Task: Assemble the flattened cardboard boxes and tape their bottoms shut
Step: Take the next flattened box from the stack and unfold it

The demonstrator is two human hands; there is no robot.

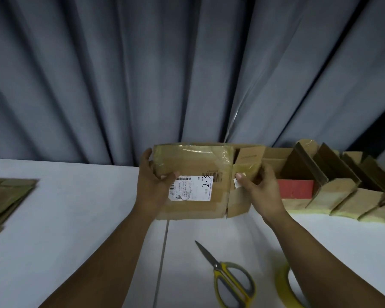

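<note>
A brown cardboard box [193, 165] with old glossy tape and a white shipping label [191, 188] is held up above the white table [76, 218]. My left hand [152, 185] grips its left edge, thumb on the front face. My right hand [259, 190] pinches the side flap at the box's right end. Yellow-handled scissors [229, 278] lie on the table below the box. A yellow tape roll [283, 283] lies beside them, partly hidden by my right forearm.
A stack of flattened cardboard boxes [7, 194] lies at the table's left edge. Several assembled boxes [333, 185] stand in a row at the right, one with a red side [296, 188]. A grey curtain [142, 74] hangs behind the table.
</note>
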